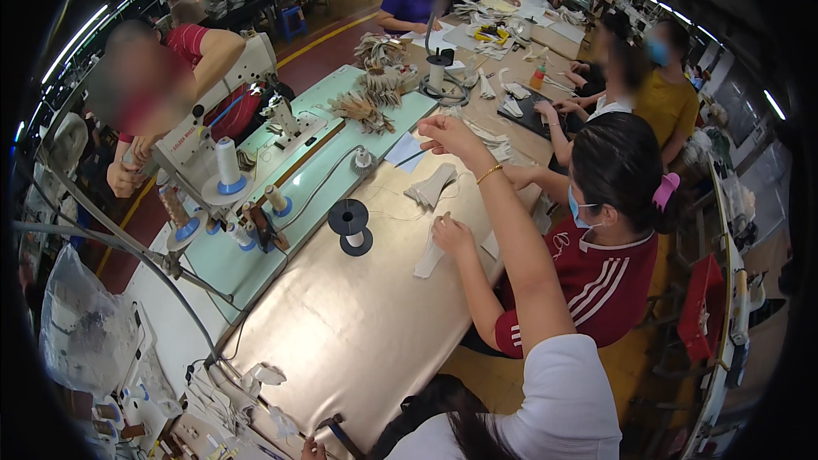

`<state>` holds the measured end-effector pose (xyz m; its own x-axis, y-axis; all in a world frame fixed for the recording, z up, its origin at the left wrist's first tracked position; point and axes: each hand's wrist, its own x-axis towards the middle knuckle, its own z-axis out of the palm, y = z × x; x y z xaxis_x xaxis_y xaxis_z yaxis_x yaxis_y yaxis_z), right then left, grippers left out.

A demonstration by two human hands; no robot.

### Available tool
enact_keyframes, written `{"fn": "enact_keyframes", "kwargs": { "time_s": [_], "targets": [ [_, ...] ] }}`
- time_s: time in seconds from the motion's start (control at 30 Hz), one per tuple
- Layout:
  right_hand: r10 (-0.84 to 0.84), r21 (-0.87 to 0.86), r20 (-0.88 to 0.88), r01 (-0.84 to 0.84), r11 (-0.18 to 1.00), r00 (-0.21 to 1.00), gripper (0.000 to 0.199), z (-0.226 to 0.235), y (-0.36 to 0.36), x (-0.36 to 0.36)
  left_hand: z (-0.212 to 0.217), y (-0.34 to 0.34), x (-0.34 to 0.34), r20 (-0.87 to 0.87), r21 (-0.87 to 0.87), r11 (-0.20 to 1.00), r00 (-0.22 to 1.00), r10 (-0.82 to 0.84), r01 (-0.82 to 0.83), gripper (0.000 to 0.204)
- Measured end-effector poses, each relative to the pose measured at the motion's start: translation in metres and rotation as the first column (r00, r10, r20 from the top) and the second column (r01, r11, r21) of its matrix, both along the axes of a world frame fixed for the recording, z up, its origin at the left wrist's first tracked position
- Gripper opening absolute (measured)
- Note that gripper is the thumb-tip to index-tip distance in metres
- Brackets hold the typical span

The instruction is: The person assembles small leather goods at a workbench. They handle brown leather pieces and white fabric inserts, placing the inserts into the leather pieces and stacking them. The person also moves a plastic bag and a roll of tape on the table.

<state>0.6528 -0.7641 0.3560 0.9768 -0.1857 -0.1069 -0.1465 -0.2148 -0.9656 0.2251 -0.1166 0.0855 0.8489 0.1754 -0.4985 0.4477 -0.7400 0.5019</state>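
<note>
My right arm in a white sleeve reaches far forward over the table. My right hand point(454, 138), with a gold bracelet at the wrist, is raised with fingers pinched together; what they hold is too small to make out. A thin dark rod point(410, 159) shows just below those fingers, over a pale blue sheet point(404, 150); I cannot tell whether they touch. Beneath lies a stack of pale fabric pieces point(431, 186). Only part of my left hand point(313, 449) shows at the lower edge, beside a dark bar point(343, 436); its grip is hidden.
A co-worker in red on my right rests a hand point(452, 233) on white fabric point(429, 259). A black spool point(348, 216) stands on the shiny tabletop point(332, 324). Thread cones point(228, 162) and a sewing machine point(285, 115) are at left. Co-workers sit around the far table.
</note>
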Motion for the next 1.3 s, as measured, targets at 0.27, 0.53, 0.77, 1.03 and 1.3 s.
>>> {"fn": "enact_keyframes", "kwargs": {
  "time_s": [0.27, 0.53, 0.77, 1.03, 1.3],
  "targets": [
    [0.047, -0.003, -0.09, -0.047, 0.999, 0.995, 0.04, -0.038, 0.024, -0.007, 0.039, -0.032, -0.03, -0.074, -0.123, 0.958, 0.965, 0.252, -0.259, 0.042],
    [0.29, 0.02, -0.191, -0.292, 0.956, 0.938, 0.036, -0.066, 0.139, -0.004, -0.029, -0.034, -0.155, -0.06, -0.206, 0.898, 0.921, 0.386, -0.39, 0.038],
    [0.407, 0.0, -0.149, -0.412, 0.911, 0.901, 0.042, -0.059, 0.205, -0.057, 0.007, -0.059, -0.243, 0.032, -0.092, 0.853, 0.854, 0.519, -0.514, 0.033],
    [0.659, -0.063, -0.251, -0.692, 0.719, 0.709, 0.041, -0.085, 0.371, -0.209, -0.057, -0.096, -0.432, -0.21, -0.216, 0.541, 0.58, 0.787, -0.813, 0.04],
    [0.873, 0.002, -0.482, -0.996, 0.091, 0.079, 0.04, -0.136, 0.547, -0.444, -0.064, -0.099, -0.637, -0.439, 0.021, 0.348, 0.304, 0.846, -0.937, 0.045]
  ]
}}
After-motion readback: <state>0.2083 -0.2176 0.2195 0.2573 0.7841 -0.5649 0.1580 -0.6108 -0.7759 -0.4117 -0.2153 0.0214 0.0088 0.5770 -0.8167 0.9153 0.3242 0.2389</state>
